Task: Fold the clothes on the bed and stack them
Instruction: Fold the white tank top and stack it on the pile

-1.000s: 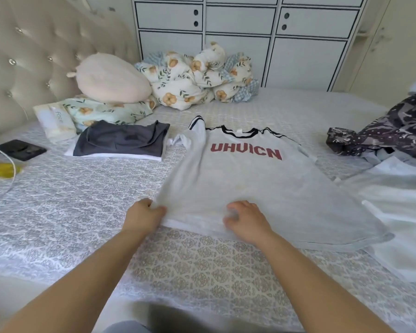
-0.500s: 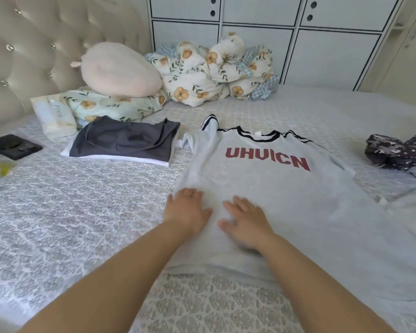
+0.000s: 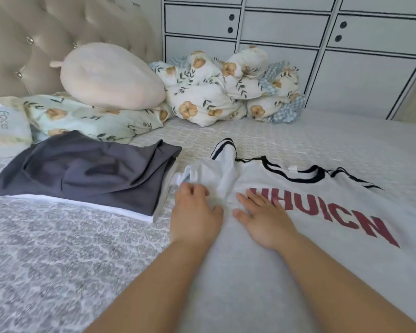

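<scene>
Left hand [image 3: 195,213] down at the shirt's shoulder, fingers curled onto the bunched sleeve [image 3: 203,174], grip light, maybe pinching cloth, hard to say for sure. Right hand [image 3: 262,221] flat and spread on the chest, fingertips at the red lettering [image 3: 322,212], holding nothing, just pressing. Grey shirt [image 3: 262,272] face up on the bed [image 3: 46,248], collar away from the camera. Just beside it, a folded dark garment [image 3: 82,169] on a white one, the stack so far. Further off, a pink cushion [image 3: 111,75] and a floral quilt [image 3: 214,92]. Risk from here: sleeve folded in still crumpled, leaving a lumpy, crooked edge; pressing hand lifted early, body sliding on the bedspread.
</scene>
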